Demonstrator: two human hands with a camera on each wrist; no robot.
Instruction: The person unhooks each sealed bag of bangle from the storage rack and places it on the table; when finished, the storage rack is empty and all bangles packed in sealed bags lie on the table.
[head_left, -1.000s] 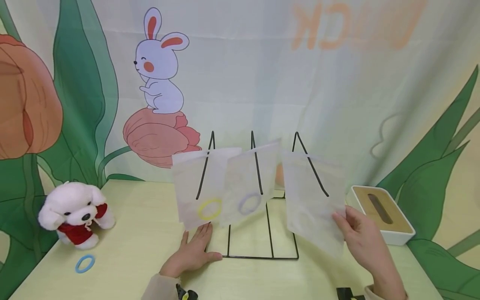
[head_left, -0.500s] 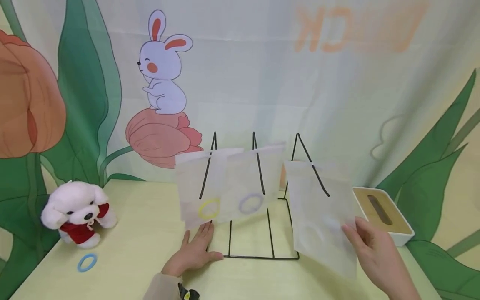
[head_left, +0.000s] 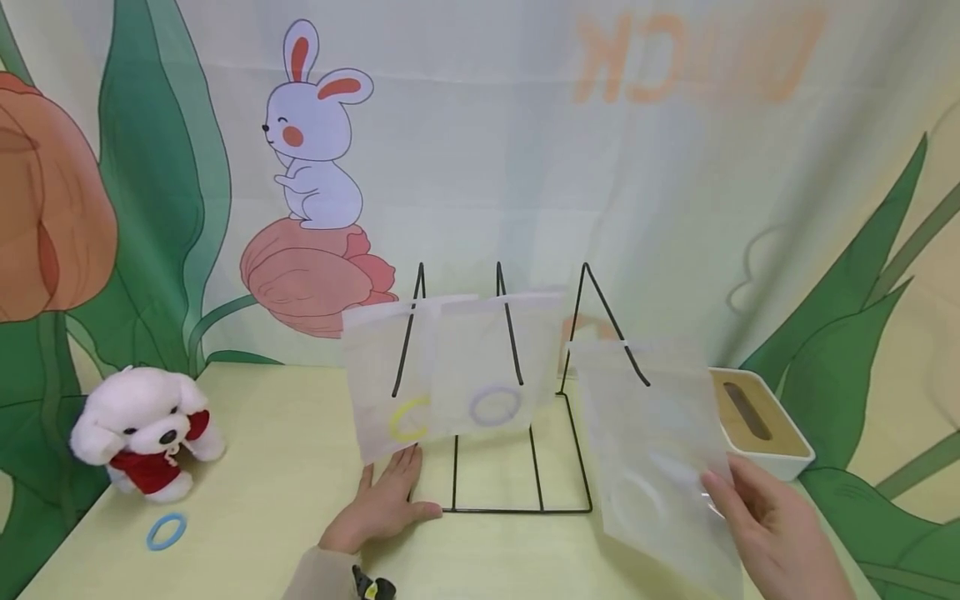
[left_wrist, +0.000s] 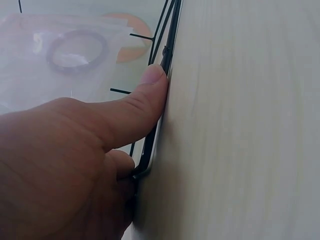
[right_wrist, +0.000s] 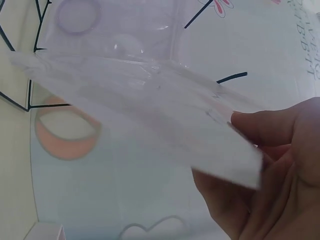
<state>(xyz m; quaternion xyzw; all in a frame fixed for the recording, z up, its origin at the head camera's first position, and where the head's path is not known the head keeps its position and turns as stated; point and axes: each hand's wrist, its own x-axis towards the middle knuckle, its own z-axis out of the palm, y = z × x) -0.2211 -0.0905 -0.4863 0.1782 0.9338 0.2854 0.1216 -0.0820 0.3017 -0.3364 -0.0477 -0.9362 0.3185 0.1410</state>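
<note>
A black wire rack [head_left: 517, 510] with three sloping prongs stands on the table. My left hand [head_left: 382, 504] rests at its front left corner, fingers straight; in the left wrist view the thumb lies along the base wire. My right hand [head_left: 780, 525] pinches the right edge of a translucent plastic bag [head_left: 645, 417] with a whitish ring inside. That bag is on the right prong and slants toward me. From the left prong hangs a bag [head_left: 378, 358] with a yellow ring [head_left: 405, 421], and from the middle one a bag [head_left: 472, 350] with a lilac ring [head_left: 474, 407].
A white plush dog [head_left: 150, 425] in red sits at the left, with a blue ring [head_left: 166, 532] in front of it. Behind my right hand stands a white box [head_left: 783, 464] with a wooden slotted lid. A printed curtain [head_left: 465, 150] hangs behind the table.
My right hand has moved down, toward me and to the right, drawing the right bag farther down its prong. The middle bag has swung flatter. My left hand stays on the rack.
</note>
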